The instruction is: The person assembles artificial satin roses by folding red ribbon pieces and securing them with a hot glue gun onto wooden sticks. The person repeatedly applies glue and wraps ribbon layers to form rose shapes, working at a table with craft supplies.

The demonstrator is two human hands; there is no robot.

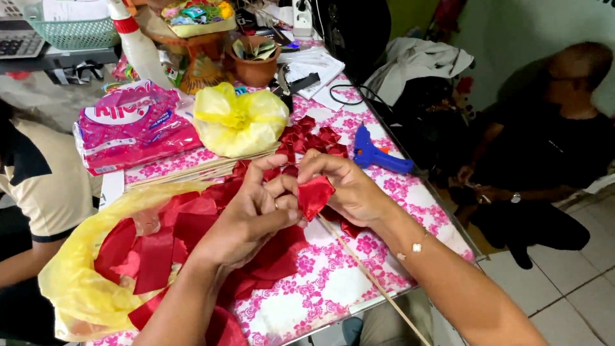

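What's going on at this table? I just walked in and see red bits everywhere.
A person's left hand and right hand pinch a folded red ribbon piece at the top of a thin wooden stick. Cut red ribbon strips spill from a yellow plastic bag, and folded red pieces lie heaped near a blue glue gun. Other people sit at either side.
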